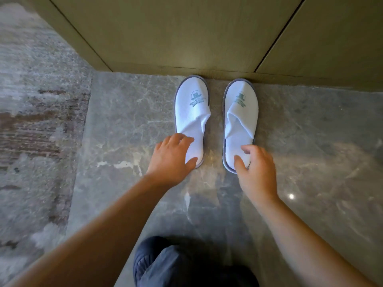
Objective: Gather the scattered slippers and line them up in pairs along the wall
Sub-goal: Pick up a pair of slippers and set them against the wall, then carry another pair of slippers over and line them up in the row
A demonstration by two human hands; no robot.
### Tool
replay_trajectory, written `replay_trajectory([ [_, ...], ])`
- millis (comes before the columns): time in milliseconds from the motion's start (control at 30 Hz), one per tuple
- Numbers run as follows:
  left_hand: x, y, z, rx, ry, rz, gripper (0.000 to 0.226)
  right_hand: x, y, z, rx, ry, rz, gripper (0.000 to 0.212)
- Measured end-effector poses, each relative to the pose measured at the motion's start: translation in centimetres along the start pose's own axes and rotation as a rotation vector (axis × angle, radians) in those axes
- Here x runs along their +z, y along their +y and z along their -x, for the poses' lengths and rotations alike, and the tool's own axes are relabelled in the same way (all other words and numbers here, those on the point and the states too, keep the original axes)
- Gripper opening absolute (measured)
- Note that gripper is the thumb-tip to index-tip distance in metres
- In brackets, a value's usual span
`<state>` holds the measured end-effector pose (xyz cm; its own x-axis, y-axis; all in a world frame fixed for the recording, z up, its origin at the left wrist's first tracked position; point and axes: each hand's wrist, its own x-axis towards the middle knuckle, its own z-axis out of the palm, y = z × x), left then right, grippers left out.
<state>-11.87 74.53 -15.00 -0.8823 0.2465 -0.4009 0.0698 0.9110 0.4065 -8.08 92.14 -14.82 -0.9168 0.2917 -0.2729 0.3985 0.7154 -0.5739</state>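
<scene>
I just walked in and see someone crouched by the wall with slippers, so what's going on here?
A person is tidying a pair of white slippers on the marble floor. The left slipper and the right slipper lie side by side, slightly apart, toes at the wall. The left hand rests at the heel of the left slipper; the right hand is at the heel of the right one, fingers loosely curled.

Two bare forearms with no sleeves, watch or rings showing, left hand [173,155] and right hand [256,168] likewise uncovered, plus a knee [165,264] in dark navy trousers of creased cloth at the bottom edge.
</scene>
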Motion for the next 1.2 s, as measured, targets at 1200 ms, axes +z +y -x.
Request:
replay_trajectory([
  [1200, -46.6, 9.6, 58.1, -1.135, 0.851, 0.645, 0.024, -30.1, -58.2, 34.4, -1.023, -1.120, -0.084, 0.012],
])
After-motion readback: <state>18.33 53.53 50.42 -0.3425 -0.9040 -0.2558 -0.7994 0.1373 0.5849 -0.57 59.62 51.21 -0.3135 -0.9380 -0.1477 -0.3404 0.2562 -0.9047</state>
